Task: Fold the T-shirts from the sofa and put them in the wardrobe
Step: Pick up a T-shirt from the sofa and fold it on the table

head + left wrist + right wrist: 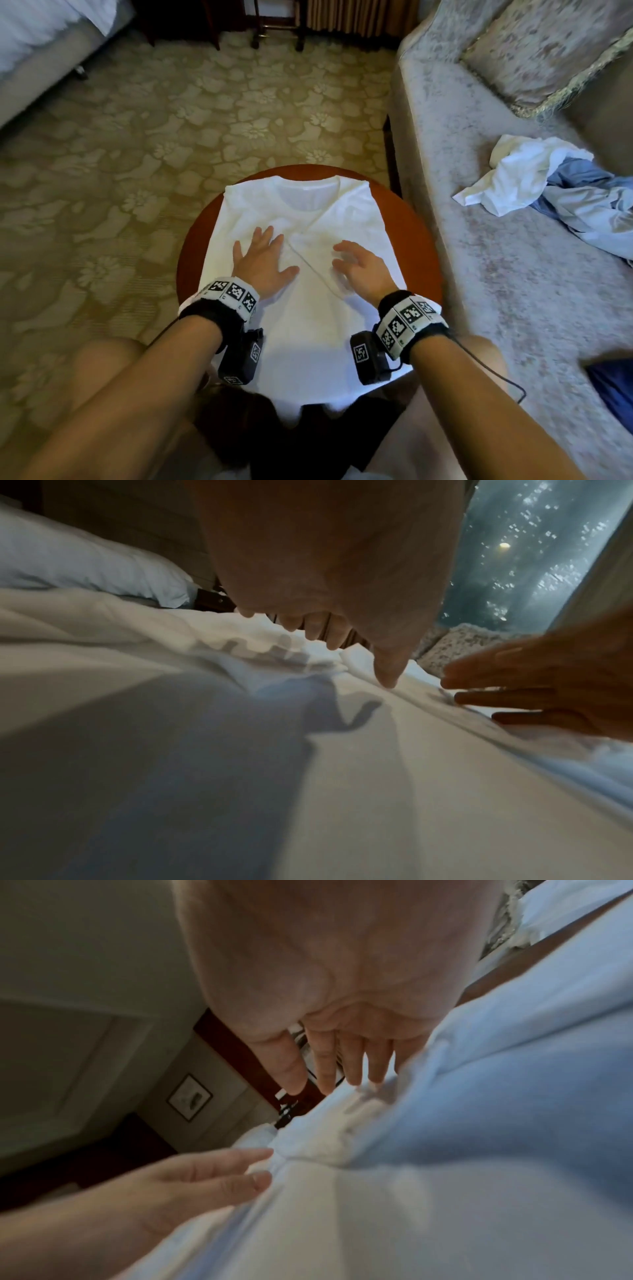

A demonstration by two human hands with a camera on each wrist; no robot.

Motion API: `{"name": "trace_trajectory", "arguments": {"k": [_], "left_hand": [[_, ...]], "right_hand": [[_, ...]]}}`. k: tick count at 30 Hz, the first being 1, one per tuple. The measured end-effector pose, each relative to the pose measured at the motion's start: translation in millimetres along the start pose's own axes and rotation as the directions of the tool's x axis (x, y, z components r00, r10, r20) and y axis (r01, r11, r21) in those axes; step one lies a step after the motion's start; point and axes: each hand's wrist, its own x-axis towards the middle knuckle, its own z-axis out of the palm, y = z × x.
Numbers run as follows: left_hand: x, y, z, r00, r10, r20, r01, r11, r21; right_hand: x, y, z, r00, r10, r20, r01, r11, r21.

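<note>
Seemingly, T-shirt (301,308) hem overhangs table (416,240).

Pretty sure I'm in a hotel room or bedroom: flowery carpet (205,113), a bed with white linen (44,31), a plush grey sofa (513,274) and a small round wooden table (407,219).

Thin matt white cotton-like T-shirt (305,219), smooth glossy reddish-brown round wooden table (407,233), grey velvety patterned cloth sofa (496,260), woven beige floral carpet (164,144), crumpled white and blue cloth garments (548,185)
</note>
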Motion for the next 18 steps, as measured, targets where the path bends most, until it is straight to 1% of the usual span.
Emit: {"name": "trace_trajectory", "arguments": {"k": [2, 4, 7, 9, 10, 12, 14, 15, 17, 18], "left_hand": [[0, -1, 10, 1.000, 0.007, 0.007, -0.008, 0.999, 0.039], [2, 0, 18, 1.000, 0.005, -0.017, -0.004, 1.000, 0.020], [6, 4, 21, 0.997, 0.019, -0.078, -0.019, 1.000, 0.003], [10, 5, 18, 0.991, 0.025, -0.130, -0.024, 1.000, 0.012], [14, 6, 16, 0.990, 0.029, -0.136, -0.026, 0.999, 0.027], [21, 8, 13, 0.995, 0.036, -0.090, -0.032, 0.998, 0.050], [25, 9, 16, 1.000, 0.017, -0.011, -0.017, 1.000, 0.019], [26, 8, 19, 1.000, 0.003, 0.009, -0.003, 1.000, -0.006], [29, 6, 24, 1.000, -0.014, 0.011, 0.015, 1.000, -0.013], [30, 5, 25, 1.000, -0.020, 0.016, 0.020, 1.000, 0.012]], "right_hand": [[-1, 7, 4, 0.998, -0.036, 0.047, 0.043, 0.986, -0.160], [-1, 11, 7, 0.994, -0.075, 0.074, 0.093, 0.954, -0.286], [4, 13, 10, 0.990, -0.101, 0.094, 0.132, 0.891, -0.435], [11, 11, 12, 0.989, -0.107, 0.101, 0.144, 0.847, -0.511], [16, 9, 12, 0.989, -0.109, 0.098, 0.145, 0.831, -0.537], [27, 5, 12, 0.988, -0.118, 0.099, 0.153, 0.804, -0.574], [39, 1, 16, 0.983, -0.123, 0.136, 0.180, 0.789, -0.588], [43, 1, 20, 0.980, -0.114, 0.165, 0.192, 0.775, -0.602], [50, 5, 27, 0.978, -0.056, 0.202, 0.181, 0.713, -0.677], [52, 8, 29, 0.980, -0.021, 0.197, 0.159, 0.679, -0.717]]}}
